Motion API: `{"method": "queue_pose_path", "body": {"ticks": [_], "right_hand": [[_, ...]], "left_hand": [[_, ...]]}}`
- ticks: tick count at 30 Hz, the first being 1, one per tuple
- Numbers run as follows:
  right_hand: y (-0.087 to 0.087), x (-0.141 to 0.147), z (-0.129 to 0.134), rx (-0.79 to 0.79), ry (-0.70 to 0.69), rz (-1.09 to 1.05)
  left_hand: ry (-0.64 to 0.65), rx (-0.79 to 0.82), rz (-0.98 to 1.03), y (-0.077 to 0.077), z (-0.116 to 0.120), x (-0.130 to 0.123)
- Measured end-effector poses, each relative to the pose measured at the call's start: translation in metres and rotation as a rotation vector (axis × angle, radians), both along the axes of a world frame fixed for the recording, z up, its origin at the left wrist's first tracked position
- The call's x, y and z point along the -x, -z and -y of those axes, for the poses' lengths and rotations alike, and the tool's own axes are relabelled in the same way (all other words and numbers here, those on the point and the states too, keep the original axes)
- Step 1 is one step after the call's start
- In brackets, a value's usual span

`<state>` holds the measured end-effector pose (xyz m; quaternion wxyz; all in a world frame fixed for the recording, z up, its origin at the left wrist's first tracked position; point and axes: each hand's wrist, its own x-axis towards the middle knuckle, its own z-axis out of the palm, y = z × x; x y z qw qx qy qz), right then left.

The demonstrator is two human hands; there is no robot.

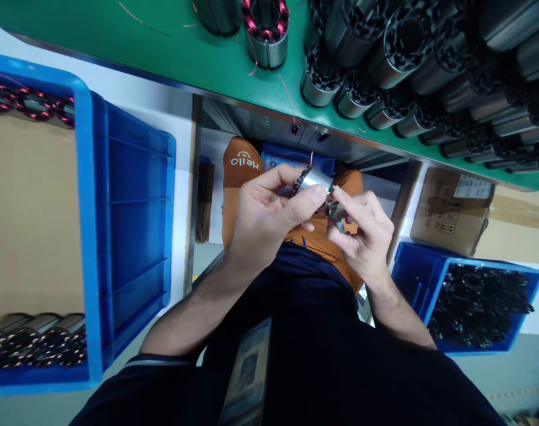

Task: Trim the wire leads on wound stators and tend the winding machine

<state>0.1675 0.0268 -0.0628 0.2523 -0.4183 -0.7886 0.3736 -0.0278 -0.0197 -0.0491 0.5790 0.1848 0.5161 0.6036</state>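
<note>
A silver metal cylinder [315, 180] with black slotted ends lies tilted above my lap. My left hand [269, 210] is wrapped round it, the thumb along its side. At its right end is my right hand [362, 228], fingers bent and pinched round a small metallic tool [336, 212], whose exact shape is partly hidden by the fingers. A thin copper-coloured wire end [312, 157] sticks up beside the cylinder.
On the green bench top [171, 41] stand a cylinder with red windings [269, 32] and several black-slotted cylinders [321, 80]. A blue crate [85, 236] with wound cylinders is at left. At right are a cardboard box [451, 210] and a blue bin [495, 349] of black parts.
</note>
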Motion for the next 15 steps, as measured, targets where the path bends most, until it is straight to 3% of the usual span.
{"method": "queue_pose_path", "body": {"ticks": [4,8,11,15], "right_hand": [[0.014,-0.003,-0.01,0.183,-0.071,0.045],[0.033,-0.005,-0.022,0.313,-0.144,0.14],[0.051,-0.006,-0.03,0.27,-0.187,0.208],[0.069,-0.009,-0.035,0.279,-0.217,0.292]], "left_hand": [[-0.18,-0.019,0.03,0.016,-0.005,0.0],[-0.246,-0.032,-0.029,0.014,0.021,0.044],[-0.318,-0.011,-0.294,-0.005,0.077,0.112],[-0.402,0.168,-0.891,-0.051,0.188,0.219]]}}
